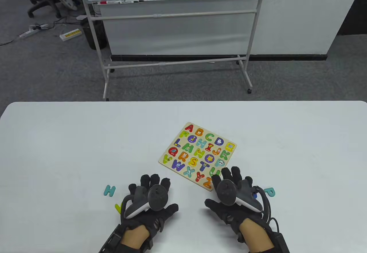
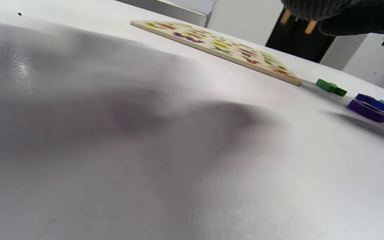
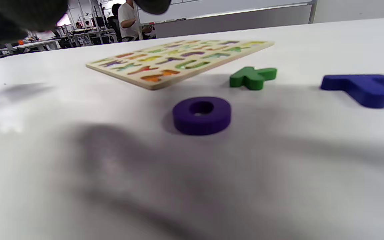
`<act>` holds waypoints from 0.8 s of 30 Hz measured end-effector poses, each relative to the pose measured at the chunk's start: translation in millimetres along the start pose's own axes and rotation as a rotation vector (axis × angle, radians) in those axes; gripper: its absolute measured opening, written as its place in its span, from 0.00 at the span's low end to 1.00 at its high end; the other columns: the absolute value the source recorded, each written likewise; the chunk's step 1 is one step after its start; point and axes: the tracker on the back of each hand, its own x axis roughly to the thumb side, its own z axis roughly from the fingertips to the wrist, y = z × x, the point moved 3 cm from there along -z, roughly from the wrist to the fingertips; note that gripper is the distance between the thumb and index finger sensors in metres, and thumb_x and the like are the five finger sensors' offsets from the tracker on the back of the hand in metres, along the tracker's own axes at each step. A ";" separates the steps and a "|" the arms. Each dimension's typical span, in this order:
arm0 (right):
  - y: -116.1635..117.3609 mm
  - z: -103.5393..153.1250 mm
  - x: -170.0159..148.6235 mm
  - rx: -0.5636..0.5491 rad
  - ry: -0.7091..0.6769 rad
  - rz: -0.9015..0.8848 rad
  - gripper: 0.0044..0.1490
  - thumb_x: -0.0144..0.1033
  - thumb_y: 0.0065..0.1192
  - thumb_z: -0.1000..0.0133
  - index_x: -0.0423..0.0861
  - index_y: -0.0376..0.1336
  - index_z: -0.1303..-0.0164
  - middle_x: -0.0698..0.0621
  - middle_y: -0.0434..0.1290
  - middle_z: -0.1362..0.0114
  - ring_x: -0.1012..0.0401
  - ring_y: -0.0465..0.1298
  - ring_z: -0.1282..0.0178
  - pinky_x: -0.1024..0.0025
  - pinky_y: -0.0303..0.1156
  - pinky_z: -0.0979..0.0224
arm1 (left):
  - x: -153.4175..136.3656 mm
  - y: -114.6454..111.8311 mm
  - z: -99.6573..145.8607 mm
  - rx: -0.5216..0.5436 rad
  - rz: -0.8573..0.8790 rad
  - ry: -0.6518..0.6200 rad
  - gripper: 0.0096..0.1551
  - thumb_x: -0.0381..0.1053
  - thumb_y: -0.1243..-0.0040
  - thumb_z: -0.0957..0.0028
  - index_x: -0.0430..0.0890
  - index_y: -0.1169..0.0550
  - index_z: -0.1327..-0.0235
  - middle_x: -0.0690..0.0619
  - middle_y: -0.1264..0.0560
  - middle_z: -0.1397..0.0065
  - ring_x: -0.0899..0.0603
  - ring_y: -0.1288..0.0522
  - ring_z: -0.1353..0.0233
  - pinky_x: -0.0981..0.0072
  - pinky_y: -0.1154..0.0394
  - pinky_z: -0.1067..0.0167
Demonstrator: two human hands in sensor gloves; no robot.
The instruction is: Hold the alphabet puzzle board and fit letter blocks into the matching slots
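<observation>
Neither hand is gripping anything: the left hand (image 1: pixel 150 197) and right hand (image 1: pixel 233 192) are hovering palm-down over the white table (image 1: pixel 71 138) with fingers spread. At the right hand's 11 o'clock, the alphabet puzzle board (image 1: pixel 197 155) is lying flat and rotated, its near corner just under those fingertips. A teal H block (image 1: pixel 109 190) is sitting at the left hand's 9 o'clock, and a teal P block (image 1: pixel 269 191) at the right hand's 3 o'clock. Beneath the right hand, a purple O block (image 3: pixel 201 115), green block (image 3: pixel 252 77) and blue block (image 3: pixel 358 88) are resting.

Letters A to Z fill the puzzle board (image 1: pixel 197 155); loose blocks H (image 1: pixel 109 190) and P (image 1: pixel 269 191).
</observation>
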 end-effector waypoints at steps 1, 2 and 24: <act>0.0 0.0 0.3 0.000 -0.001 0.002 0.60 0.74 0.47 0.47 0.53 0.38 0.12 0.42 0.32 0.10 0.41 0.27 0.13 0.26 0.33 0.23 | -0.1 0.1 0.1 0.000 0.000 0.002 0.56 0.72 0.56 0.49 0.45 0.60 0.19 0.34 0.67 0.18 0.22 0.73 0.22 0.17 0.71 0.39; 0.1 -0.1 0.6 0.002 -0.002 0.004 0.60 0.74 0.47 0.47 0.53 0.38 0.12 0.42 0.32 0.10 0.41 0.27 0.13 0.26 0.33 0.23 | -0.2 -0.1 0.2 0.000 0.000 0.004 0.56 0.72 0.56 0.49 0.45 0.60 0.19 0.34 0.67 0.18 0.22 0.73 0.22 0.17 0.71 0.39; -13.1 9.5 1.8 -0.182 0.022 -0.124 0.59 0.70 0.47 0.46 0.52 0.31 0.14 0.40 0.32 0.11 0.39 0.28 0.14 0.27 0.35 0.23 | -5.4 -7.7 -55.0 -0.125 0.159 0.015 0.54 0.66 0.56 0.45 0.43 0.66 0.24 0.35 0.73 0.22 0.27 0.76 0.24 0.30 0.73 0.34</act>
